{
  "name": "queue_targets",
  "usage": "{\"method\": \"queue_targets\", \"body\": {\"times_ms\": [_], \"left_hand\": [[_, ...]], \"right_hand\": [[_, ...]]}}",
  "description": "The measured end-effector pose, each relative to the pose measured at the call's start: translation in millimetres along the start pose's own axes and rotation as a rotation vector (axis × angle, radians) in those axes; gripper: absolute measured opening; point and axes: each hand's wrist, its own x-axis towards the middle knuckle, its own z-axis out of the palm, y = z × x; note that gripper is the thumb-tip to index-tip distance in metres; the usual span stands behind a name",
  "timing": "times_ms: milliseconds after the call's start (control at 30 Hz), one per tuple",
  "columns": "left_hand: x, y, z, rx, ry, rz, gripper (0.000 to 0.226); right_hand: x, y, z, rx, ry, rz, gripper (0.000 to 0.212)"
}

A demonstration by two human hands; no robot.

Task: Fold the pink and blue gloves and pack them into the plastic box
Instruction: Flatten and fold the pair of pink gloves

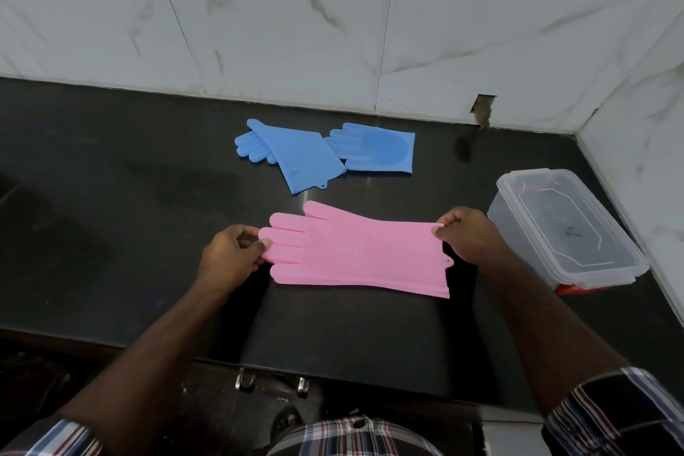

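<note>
A pink glove pair [359, 252] lies flat and stacked on the black counter [111, 196], fingers pointing left. My left hand [229, 259] pinches the pink fingertips. My right hand [470, 237] pinches the far corner of the cuff. Two blue gloves lie further back: one [292, 155] unfolded and slanted, the other [374, 148] beside it with its ribbed palm up, their edges overlapping. A clear plastic box [566, 229] with its lid on stands at the right, just beyond my right hand.
A white marble-tiled wall [333, 30] runs along the back and turns forward at the right behind the box. The counter's front edge [259, 355] is near my body, with metal fittings below it.
</note>
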Motion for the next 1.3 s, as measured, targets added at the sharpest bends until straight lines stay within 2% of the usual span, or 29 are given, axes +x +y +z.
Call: {"method": "queue_targets", "body": {"times_ms": [67,233,433,533,667,800,967,1100,1200,1300], "left_hand": [[0,-1,0,0.010,-0.011,0.006,0.009],[-1,-1,0,0.073,-0.025,0.060,0.021],[2,-3,-2,0.078,-0.067,0.072,0.028],[1,-3,-2,0.037,-0.105,0.096,0.029],[0,-11,-12,-0.097,-0.262,0.098,0.057],[2,-18,-19,0.009,-0.312,0.140,0.083],[-6,-10,-11,0.237,-0.211,0.273,0.077],[-10,-6,-10,0.331,-0.210,0.319,0.074],[-11,-4,-10,0.362,-0.218,0.347,0.074],[-11,-4,-9,0.356,-0.215,0.362,0.073]], "right_hand": [[0,4,0,0.043,-0.013,0.026,0.006],[-3,7,-2,0.084,-0.068,0.064,0.031],[-16,11,-6,-0.144,-0.081,0.111,0.020],[-21,12,-4,-0.160,-0.107,0.103,0.018],[-25,12,-1,-0.115,-0.072,0.100,0.016],[-27,15,2,-0.004,-0.034,0.090,0.013],[-31,14,3,0.272,-0.062,0.182,0.015],[-35,20,-4,0.494,-0.067,0.243,0.015],[-37,25,-7,0.549,-0.061,0.275,0.013],[-38,29,-3,0.499,-0.070,0.257,0.011]]}}
